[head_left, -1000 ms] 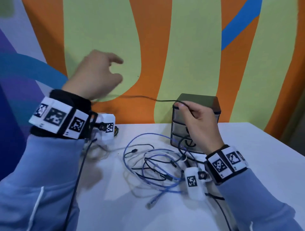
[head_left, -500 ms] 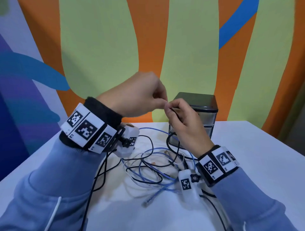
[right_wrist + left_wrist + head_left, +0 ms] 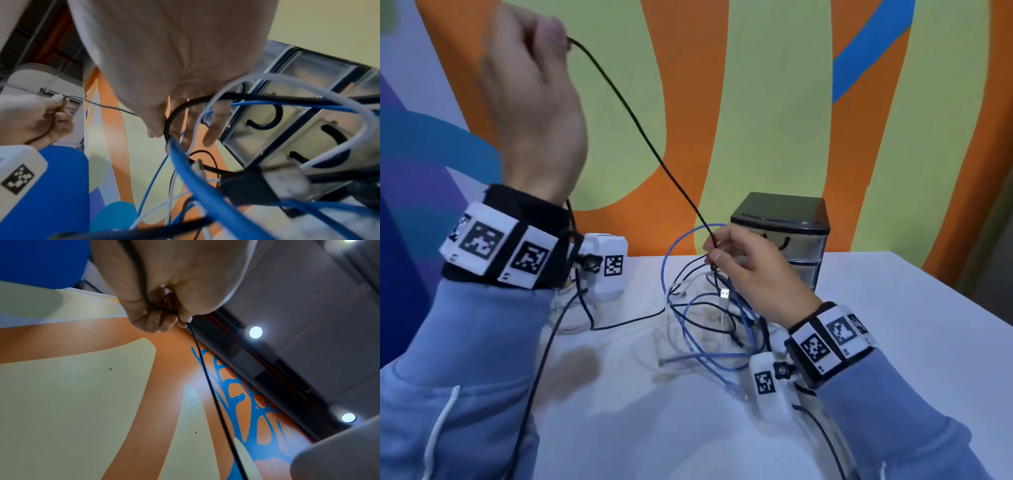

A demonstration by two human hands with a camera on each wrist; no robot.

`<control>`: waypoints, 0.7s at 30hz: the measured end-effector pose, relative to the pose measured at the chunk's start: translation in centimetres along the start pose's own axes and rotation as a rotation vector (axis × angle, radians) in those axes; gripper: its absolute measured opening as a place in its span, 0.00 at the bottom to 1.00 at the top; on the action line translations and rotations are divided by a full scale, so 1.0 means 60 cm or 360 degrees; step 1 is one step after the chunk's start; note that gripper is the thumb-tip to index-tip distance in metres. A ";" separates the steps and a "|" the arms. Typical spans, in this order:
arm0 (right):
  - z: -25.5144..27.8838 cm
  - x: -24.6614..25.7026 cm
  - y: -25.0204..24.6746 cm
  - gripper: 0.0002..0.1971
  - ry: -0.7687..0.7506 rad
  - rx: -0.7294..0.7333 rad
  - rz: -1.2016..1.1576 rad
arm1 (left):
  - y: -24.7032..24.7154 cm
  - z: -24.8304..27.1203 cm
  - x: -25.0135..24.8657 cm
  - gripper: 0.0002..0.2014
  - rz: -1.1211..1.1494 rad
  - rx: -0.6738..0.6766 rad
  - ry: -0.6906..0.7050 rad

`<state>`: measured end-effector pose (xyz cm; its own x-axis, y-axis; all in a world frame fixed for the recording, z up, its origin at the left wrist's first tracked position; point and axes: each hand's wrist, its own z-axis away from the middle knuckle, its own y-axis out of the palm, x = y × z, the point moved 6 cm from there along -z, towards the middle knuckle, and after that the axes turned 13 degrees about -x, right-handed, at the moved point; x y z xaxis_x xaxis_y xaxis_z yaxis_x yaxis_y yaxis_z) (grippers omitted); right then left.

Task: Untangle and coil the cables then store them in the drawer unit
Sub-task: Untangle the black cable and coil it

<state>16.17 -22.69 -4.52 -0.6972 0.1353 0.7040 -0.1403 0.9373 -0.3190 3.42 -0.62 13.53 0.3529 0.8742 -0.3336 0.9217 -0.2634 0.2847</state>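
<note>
Left hand (image 3: 530, 99) raised high, fingers curled, pinching black cable (image 3: 640, 137). Cable taut, slanting down to right hand (image 3: 753, 274). Right hand low over tangle, thumb and forefinger pinching same black cable just in front of drawer unit (image 3: 787, 236). Below right hand: blue cable (image 3: 681, 246) arching up, white cable (image 3: 690, 286) and further black loops heaped on white counter (image 3: 893, 342). Drawer unit upright at counter's back edge, drawers closed, against painted wall (image 3: 756, 102).
</note>
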 end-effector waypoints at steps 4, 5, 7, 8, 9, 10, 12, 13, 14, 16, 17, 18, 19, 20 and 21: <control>-0.005 0.010 -0.025 0.09 -0.0012 -0.0277 -0.0148 | 0.004 -0.005 0.038 0.14 -0.0427 0.0337 -0.0089; -0.006 0.015 -0.031 0.10 -0.0041 -0.0344 -0.0189 | 0.010 -0.001 0.045 0.11 -0.0550 0.0483 -0.0077; -0.006 0.025 -0.042 0.12 -0.0113 -0.0456 -0.0244 | 0.018 0.012 0.031 0.17 -0.0566 0.0727 -0.0002; -0.007 0.028 -0.046 0.13 -0.0131 -0.0495 -0.0269 | 0.022 0.021 0.012 0.23 -0.0447 0.0801 0.0062; -0.008 0.032 -0.049 0.13 -0.0146 -0.0520 -0.0300 | 0.028 0.032 -0.013 0.27 -0.0277 0.0874 0.0112; -0.009 0.035 -0.051 0.13 -0.0169 -0.0543 -0.0317 | 0.036 0.049 -0.043 0.28 -0.0100 0.0985 0.0150; -0.011 0.039 -0.054 0.14 -0.0216 -0.0566 -0.0349 | 0.059 0.094 -0.093 0.23 0.0153 0.1303 0.0191; -0.012 0.039 -0.053 0.14 -0.0222 -0.0562 -0.0399 | 0.074 0.124 -0.108 0.21 0.0152 0.1495 0.0195; -0.012 0.039 -0.052 0.14 -0.0225 -0.0545 -0.0457 | 0.086 0.154 -0.117 0.21 0.0063 0.1682 0.0219; -0.010 0.041 -0.048 0.11 -0.0218 -0.0507 -0.0523 | 0.109 0.200 -0.112 0.19 -0.0163 0.1850 0.0402; -0.009 0.041 -0.047 0.10 -0.0191 -0.0497 -0.0543 | 0.116 0.209 -0.108 0.17 -0.0230 0.1820 0.0492; -0.007 0.041 -0.046 0.09 -0.0151 -0.0486 -0.0576 | 0.119 0.210 -0.104 0.15 -0.0263 0.1769 0.0525; -0.006 0.042 -0.043 0.09 -0.0113 -0.0462 -0.0620 | 0.120 0.206 -0.100 0.13 -0.0271 0.1726 0.0513; -0.007 0.039 -0.040 0.10 -0.0082 -0.0429 -0.0646 | 0.120 0.199 -0.095 0.11 -0.0265 0.1692 0.0499; -0.007 0.037 -0.036 0.11 -0.0061 -0.0361 -0.0656 | 0.119 0.190 -0.094 0.11 -0.0246 0.1639 0.0503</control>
<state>15.22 -24.27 -2.02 -0.6418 -0.2709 0.7174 -0.2566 0.9575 0.1319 9.84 -12.10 7.22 0.2998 0.9539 -0.0128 0.6971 -0.2282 -0.6797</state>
